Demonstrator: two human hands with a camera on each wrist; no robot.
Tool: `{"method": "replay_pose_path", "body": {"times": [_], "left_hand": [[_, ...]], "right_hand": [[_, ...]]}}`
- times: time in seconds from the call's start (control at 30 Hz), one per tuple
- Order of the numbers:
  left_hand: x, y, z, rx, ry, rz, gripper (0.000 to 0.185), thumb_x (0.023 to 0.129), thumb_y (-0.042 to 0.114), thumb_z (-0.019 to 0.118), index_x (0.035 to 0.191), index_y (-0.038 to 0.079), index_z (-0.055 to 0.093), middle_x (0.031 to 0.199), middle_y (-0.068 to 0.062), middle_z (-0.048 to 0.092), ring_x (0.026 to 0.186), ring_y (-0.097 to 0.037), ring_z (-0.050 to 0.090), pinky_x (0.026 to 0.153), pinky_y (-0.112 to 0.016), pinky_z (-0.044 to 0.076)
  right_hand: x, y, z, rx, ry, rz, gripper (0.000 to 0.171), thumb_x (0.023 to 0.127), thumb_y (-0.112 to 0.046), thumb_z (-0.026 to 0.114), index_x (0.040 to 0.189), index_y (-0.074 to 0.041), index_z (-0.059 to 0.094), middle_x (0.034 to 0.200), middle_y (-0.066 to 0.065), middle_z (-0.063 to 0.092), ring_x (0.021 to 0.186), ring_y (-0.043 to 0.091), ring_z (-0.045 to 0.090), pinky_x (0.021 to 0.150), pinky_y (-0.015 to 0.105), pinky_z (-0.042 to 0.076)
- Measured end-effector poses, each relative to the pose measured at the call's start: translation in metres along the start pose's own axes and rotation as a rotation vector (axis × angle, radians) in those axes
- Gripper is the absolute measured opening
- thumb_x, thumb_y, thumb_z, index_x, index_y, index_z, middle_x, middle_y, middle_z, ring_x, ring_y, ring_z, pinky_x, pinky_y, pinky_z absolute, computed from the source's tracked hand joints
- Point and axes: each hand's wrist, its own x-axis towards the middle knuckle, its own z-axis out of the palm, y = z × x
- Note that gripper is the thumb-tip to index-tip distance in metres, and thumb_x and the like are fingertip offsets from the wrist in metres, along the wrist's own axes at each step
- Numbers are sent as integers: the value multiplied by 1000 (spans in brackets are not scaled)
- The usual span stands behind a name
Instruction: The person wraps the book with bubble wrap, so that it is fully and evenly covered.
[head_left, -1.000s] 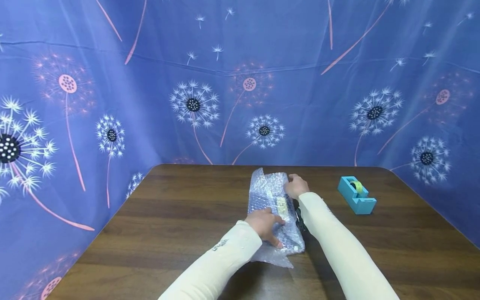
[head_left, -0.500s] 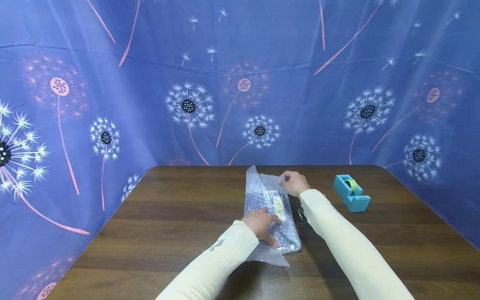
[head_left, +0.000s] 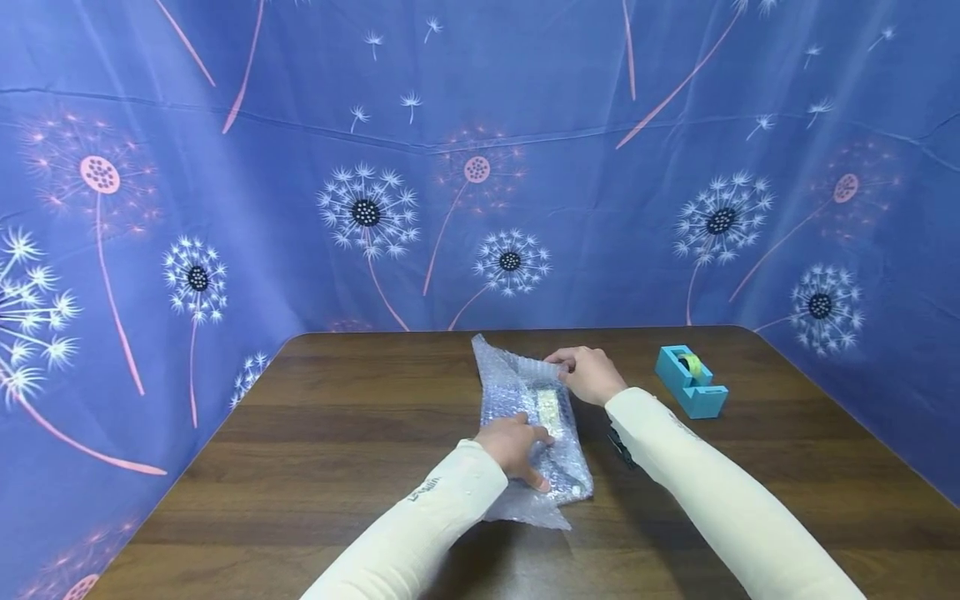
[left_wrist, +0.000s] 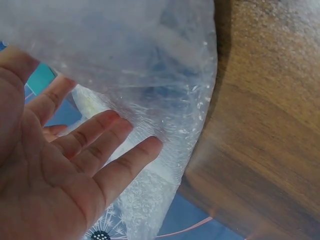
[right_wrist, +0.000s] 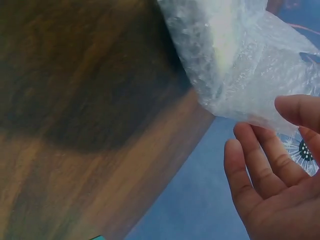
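A sheet of bubble wrap [head_left: 517,383] is folded around a flat item with a pale yellow patch [head_left: 549,412] showing through it. My left hand [head_left: 513,450] lies spread on the near half of the bundle. Its fingers [left_wrist: 127,165] are straight against the wrap in the left wrist view. At the far right corner, my right hand [head_left: 592,375] pinches the edge of the wrap. The right wrist view has that edge between the thumb [right_wrist: 295,107] and the fingertips. What the wrap encloses is otherwise hard to make out.
A turquoise tape dispenser [head_left: 690,387] with a yellow-green roll stands on the brown wooden table [head_left: 360,442], right of my right hand. A blue dandelion-print curtain [head_left: 427,83] hangs behind the table. A dark device [head_left: 621,447] shows beneath my right wrist.
My right hand has drawn the wrap's far right corner inward to the left, and the far end of the sheet slants more. My left hand stays on the bundle. The head view has turned slightly right.
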Motion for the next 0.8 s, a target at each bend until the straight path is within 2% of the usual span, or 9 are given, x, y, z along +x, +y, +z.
{"method": "replay_pose_path", "body": {"times": [0.07,0.27,0.5,0.6,0.7,0.8], "left_hand": [[-4,3,-6,-5,-17,-10,65,73,48,90,132,32,69,121,-3,64,108,-23,65,91,-35,54],[-5,3,-7,3,-12,3,65,73,48,89,132,31,68,122,-5,65,112,-24,65,92,-36,54],[-9,3,-9,-1,14,12,63,72,46,90,129,28,70,121,-6,65,111,-24,65,91,-36,54],[-9,4,-9,10,16,14,63,72,46,90,129,28,70,120,-5,65,110,-24,65,92,-35,54],[-8,3,-8,19,17,16,64,71,48,90,129,28,70,119,-5,65,111,-23,65,92,-35,54],[-7,3,-7,25,18,17,65,71,49,90,129,29,68,119,-5,66,111,-24,65,91,-36,54]], "right_hand": [[-4,1,0,-9,8,-15,27,100,-4,61,124,-7,72,118,18,69,105,34,64,78,45,54],[-16,5,4,-45,18,-34,21,98,-4,66,114,-10,78,114,14,70,88,25,64,69,39,53],[-27,11,15,-154,72,-112,19,93,-3,71,107,-12,80,118,12,72,102,32,69,82,47,58],[-30,12,20,-206,76,-125,19,92,-2,73,106,-12,81,118,11,73,104,31,70,80,45,58],[-32,14,24,-241,61,-119,20,91,-3,74,107,-13,81,117,11,74,80,24,69,64,37,55],[-34,15,27,-255,41,-126,21,90,-3,75,108,-12,81,116,11,74,60,14,53,53,29,42]]}}
